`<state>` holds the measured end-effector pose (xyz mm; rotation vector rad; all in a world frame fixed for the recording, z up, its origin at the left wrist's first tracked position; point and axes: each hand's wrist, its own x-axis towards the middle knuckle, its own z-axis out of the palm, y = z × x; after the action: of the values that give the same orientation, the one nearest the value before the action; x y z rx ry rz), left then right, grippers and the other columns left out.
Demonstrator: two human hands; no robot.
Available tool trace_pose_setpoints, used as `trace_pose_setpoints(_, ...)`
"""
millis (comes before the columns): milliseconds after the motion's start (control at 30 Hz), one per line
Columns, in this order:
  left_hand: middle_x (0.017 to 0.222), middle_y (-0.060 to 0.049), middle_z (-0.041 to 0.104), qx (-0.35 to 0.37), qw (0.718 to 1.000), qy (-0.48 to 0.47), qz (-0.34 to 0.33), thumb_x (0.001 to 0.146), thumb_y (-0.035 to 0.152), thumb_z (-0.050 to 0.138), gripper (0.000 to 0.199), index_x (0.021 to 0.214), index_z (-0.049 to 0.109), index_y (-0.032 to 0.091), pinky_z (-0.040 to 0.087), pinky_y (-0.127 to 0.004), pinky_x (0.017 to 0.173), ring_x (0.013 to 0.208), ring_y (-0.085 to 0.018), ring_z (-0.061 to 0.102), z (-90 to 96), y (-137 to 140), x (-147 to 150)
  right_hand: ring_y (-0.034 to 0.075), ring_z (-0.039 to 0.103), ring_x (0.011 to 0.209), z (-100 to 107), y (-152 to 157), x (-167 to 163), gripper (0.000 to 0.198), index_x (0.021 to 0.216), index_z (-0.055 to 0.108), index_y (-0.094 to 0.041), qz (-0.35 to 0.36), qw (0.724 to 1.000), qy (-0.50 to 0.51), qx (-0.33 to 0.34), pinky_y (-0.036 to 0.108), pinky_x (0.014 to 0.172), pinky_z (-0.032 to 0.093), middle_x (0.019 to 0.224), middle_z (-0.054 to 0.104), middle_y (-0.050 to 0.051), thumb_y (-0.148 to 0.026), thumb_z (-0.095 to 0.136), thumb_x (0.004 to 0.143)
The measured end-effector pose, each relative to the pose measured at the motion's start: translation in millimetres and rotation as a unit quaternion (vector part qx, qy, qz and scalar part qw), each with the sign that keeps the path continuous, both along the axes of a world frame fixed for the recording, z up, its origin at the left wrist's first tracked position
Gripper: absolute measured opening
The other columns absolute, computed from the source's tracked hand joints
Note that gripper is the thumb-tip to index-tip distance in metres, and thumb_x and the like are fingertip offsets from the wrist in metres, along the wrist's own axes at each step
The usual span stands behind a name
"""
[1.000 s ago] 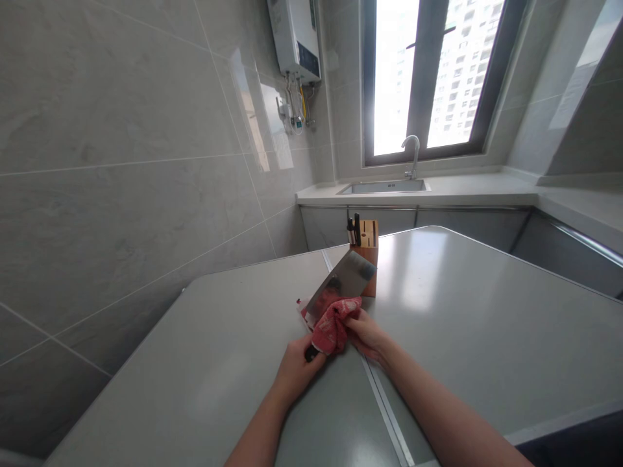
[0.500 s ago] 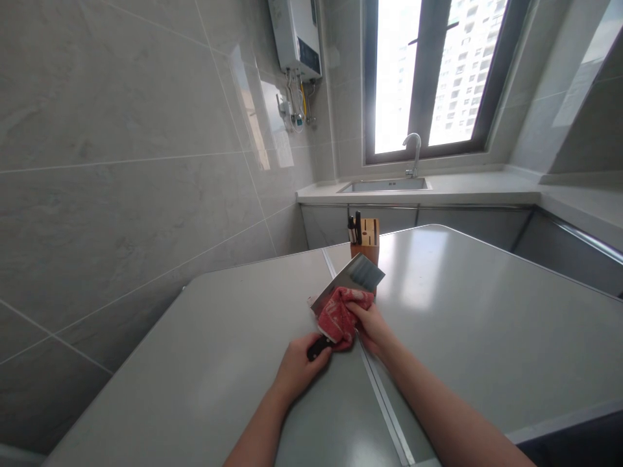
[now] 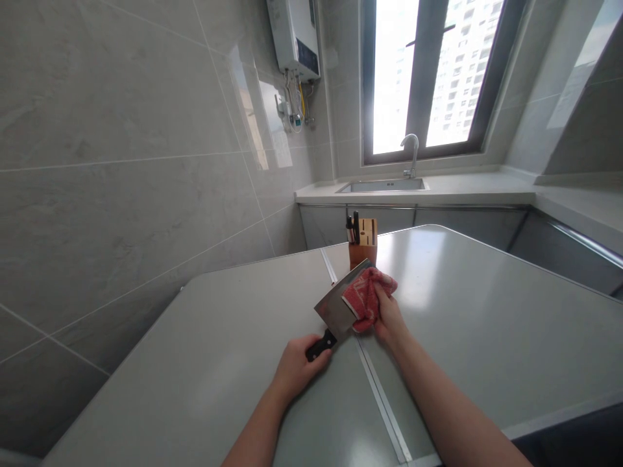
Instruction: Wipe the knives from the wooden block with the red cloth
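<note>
The person's left hand (image 3: pixel 300 363) is wrapped around the black, riveted handle (image 3: pixel 321 346) of a cleaver (image 3: pixel 335 311), fingers closed firmly on it. The cleaver is above the middle of a pale, glossy worktop (image 3: pixel 233 331), its broad steel blade slanting away from the person and to the right; I can't make out whether its lower edge touches the surface. The right hand (image 3: pixel 390 318) has a bunched red-and-white cloth (image 3: pixel 366 298) pinched between thumb and fingers, and the cloth lies against the blade, covering its far right part. Just beyond, a wooden knife block (image 3: pixel 363 254) stands upright on the worktop, with black knife handles (image 3: pixel 356 227) poking out of its left side. The blade's far corner overlaps the block from here, so I can't say whether the two touch. A pale metal strip (image 3: pixel 382 395) runs across the worktop, passing beneath the cleaver and cloth. Past the table's far edge, a sink (image 3: pixel 382 185) is set into a white counter (image 3: pixel 477 183), with a curved tap (image 3: pixel 413 154) behind it, below the window (image 3: pixel 426 78).
</note>
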<state>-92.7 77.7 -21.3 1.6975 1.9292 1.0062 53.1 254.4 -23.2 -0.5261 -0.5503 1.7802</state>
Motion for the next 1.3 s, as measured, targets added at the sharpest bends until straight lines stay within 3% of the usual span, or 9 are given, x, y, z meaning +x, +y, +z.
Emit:
trace_pose_setpoints(233,0.065,0.000,0.059,0.013,1.000,-0.005,0.012,0.078,0.041,0.054,0.031,0.085,0.067,0.013,0.034,-0.021,0.053,0.057,-0.011,0.047,-4.1,1,-1,0.018,0.068,0.075,-1,-12,-6,0.027,0.087,0.065,-0.019,0.067,0.996,-0.049,0.026,0.026,0.069,0.057,0.083,0.073,0.003,-0.031,0.076,0.065)
trace_pose_setpoints(367,0.066,-0.001,0.060,0.019,1.000,-0.011,0.018,0.079,0.041,0.054,0.033,0.086,0.067,0.013,0.035,-0.022,0.054,0.057,-0.011,0.047,-5.0,2,-3,0.018,0.068,0.076,-5,-26,-12,0.028,0.090,0.066,-0.018,0.154,0.979,-0.110,0.076,0.027,0.071,0.055,0.084,0.073,0.005,-0.027,0.076,0.066)
trace_pose_setpoints(500,0.070,-0.003,0.064,0.033,0.999,-0.016,0.006,0.080,0.041,0.053,0.033,0.087,0.068,0.013,0.038,-0.023,0.058,0.060,-0.013,0.050,-2.0,2,-3,0.019,0.068,0.078,-9,-33,-13,0.032,0.094,0.065,-0.016,0.193,0.965,-0.139,0.113,0.029,0.073,0.054,0.087,0.072,0.006,-0.025,0.075,0.065)
trace_pose_setpoints(667,0.070,-0.003,0.064,0.031,0.999,-0.011,0.006,0.080,0.040,0.053,0.032,0.088,0.068,0.013,0.038,-0.023,0.057,0.060,-0.013,0.050,-0.7,2,-2,0.018,0.067,0.079,-9,-31,-14,0.032,0.094,0.065,-0.016,0.177,0.971,-0.123,0.103,0.028,0.074,0.054,0.088,0.072,0.005,-0.027,0.075,0.065)
trace_pose_setpoints(1000,0.068,-0.001,0.062,0.012,1.000,0.010,0.012,0.078,0.041,0.054,0.031,0.086,0.067,0.014,0.036,-0.022,0.056,0.059,-0.013,0.049,-1.5,1,0,0.019,0.068,0.079,-5,-12,-11,0.023,0.087,0.063,-0.019,0.075,0.997,0.003,-0.015,0.030,0.075,0.056,0.083,0.073,0.002,-0.028,0.073,0.067)
trace_pose_setpoints(1300,0.066,-0.001,0.060,0.017,1.000,0.009,0.013,0.078,0.040,0.054,0.030,0.085,0.067,0.014,0.034,-0.022,0.054,0.058,-0.012,0.048,-0.8,0,-1,0.017,0.068,0.076,-3,-16,-11,0.022,0.085,0.063,-0.020,0.096,0.995,-0.005,0.002,0.028,0.074,0.056,0.080,0.072,0.000,-0.029,0.074,0.067)
